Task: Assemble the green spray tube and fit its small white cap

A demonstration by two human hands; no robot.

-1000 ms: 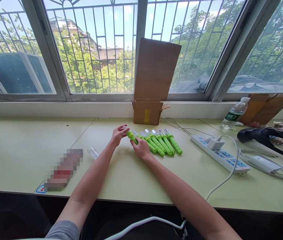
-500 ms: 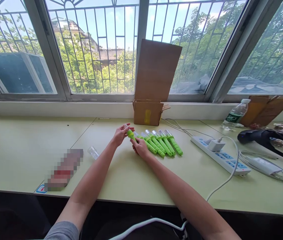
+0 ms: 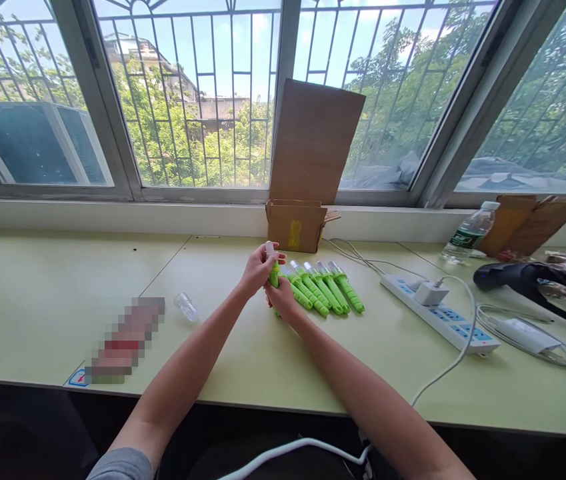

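Above the table, both my hands are closed around one green stick [image 3: 275,275] with a whitish clear tip, held nearly upright. My left hand [image 3: 257,269] grips it near the tip, fingers wrapped round the upper part. Lower down, my right hand [image 3: 283,299] clasps the green body and hides much of it. Just right of my hands lies a row of several similar green sticks [image 3: 333,291] with ribbed bodies and clear ends. A clear plastic cup-like piece [image 3: 185,307] rests on the table to the left of my left forearm.
A cardboard box [image 3: 293,227] with its flap raised stands at the window. On the right are a white power strip [image 3: 440,315] with a plugged-in adapter, cables, a water bottle [image 3: 471,233] and a black curved object [image 3: 517,275]. A blurred-out flat item [image 3: 127,340] lies at left.
My left hand and the stick's tip have moved a little to the right, and the stick has turned from leaning left to nearly upright. My right hand stays near the same place.
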